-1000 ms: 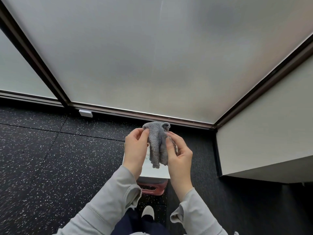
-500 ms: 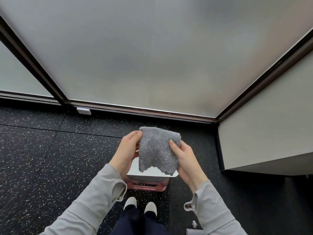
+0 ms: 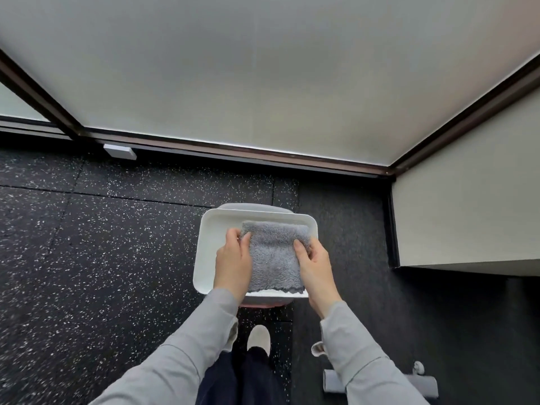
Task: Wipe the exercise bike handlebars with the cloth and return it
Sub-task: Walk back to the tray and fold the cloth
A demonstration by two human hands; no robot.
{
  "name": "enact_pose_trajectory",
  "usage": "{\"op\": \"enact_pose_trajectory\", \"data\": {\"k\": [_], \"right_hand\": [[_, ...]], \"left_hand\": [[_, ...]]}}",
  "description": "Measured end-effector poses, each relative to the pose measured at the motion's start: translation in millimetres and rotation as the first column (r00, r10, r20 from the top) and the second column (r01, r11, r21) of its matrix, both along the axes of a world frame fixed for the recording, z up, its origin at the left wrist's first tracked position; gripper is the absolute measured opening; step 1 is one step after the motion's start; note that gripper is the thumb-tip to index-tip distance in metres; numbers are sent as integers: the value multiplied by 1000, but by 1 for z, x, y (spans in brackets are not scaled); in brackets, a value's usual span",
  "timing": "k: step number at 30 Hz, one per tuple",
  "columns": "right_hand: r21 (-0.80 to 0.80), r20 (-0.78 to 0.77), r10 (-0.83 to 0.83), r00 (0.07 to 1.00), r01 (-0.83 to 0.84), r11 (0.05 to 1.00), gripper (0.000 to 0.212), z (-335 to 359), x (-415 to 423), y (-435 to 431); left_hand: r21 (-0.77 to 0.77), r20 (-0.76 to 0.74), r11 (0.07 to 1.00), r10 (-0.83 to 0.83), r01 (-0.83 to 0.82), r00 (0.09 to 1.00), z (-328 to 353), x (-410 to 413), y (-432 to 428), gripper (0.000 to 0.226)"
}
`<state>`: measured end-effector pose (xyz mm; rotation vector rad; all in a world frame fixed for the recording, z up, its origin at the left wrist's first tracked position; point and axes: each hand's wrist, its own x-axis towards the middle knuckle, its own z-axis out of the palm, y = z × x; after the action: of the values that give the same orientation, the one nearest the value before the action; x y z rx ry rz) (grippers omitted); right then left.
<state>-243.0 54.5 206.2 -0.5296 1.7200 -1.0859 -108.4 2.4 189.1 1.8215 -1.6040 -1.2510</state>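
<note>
- While the left hand [image 3: 232,260] pinched the left edge of the cloth [image 3: 274,258], thumb on top and fingers curled under, the right hand [image 3: 317,264] gripped the right edge the same way.
- Grey, fluffy and folded into a neat rectangle, the cloth lay over the right half of the white tray [image 3: 204,244] at the centre of the frame.
- Whether it rested on the tray floor could not be told.
</note>
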Motion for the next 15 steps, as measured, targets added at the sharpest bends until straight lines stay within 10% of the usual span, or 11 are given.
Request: {"op": "enact_pose_trajectory", "data": {"k": [15], "right_hand": [[148, -440, 249, 863, -204, 968, 13, -211, -3, -31]], "left_hand": [[-58, 232, 984, -154, 171, 960, -199, 4, -28, 20]]}}
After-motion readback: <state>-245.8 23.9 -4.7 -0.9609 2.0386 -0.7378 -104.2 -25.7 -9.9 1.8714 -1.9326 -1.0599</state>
